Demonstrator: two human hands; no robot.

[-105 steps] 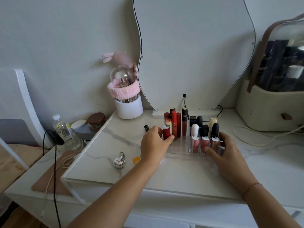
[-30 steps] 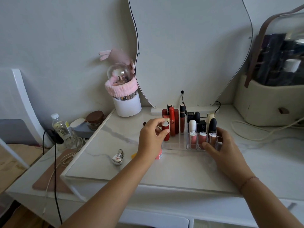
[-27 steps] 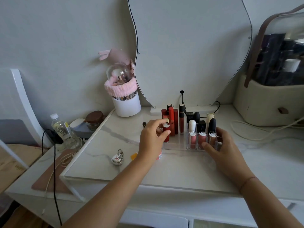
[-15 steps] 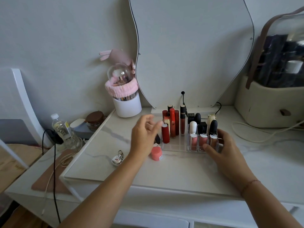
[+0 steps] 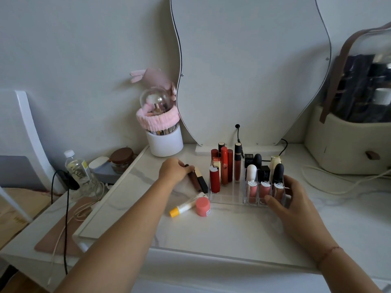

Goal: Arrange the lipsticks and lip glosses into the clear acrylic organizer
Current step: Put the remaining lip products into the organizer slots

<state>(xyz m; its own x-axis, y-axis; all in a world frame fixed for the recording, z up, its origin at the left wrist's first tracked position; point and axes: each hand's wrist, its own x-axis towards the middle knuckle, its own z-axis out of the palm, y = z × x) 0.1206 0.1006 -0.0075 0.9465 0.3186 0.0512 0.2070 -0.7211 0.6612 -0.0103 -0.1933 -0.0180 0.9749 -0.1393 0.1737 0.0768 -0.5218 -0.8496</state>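
Observation:
The clear acrylic organizer (image 5: 229,199) stands mid-table. Red lipsticks (image 5: 224,166) and a dark red gloss (image 5: 237,163) stand in its left slots. Three pink glosses (image 5: 265,190) stand along the front right, with black and white tubes behind them. My right hand (image 5: 293,203) grips the organizer's front right corner. Left of the organizer, a brown lip gloss (image 5: 194,179) and a black-and-gold lipstick (image 5: 201,180) lie side by side on the table. My left hand (image 5: 174,171) has its fingertips closed on the far end of the brown gloss.
A white tube with a yellow cap (image 5: 185,206) and a pink round pot (image 5: 202,206) lie in front of the organizer's left end. A white brush holder (image 5: 164,141) and the mirror (image 5: 249,70) stand behind. At the right are a beige bag (image 5: 347,144) and a white cable (image 5: 338,185).
My left hand let go of the red lipstick, which now stands in the organizer's front left slot. The hand then moved left and back onto the brown gloss. My right hand stayed put.

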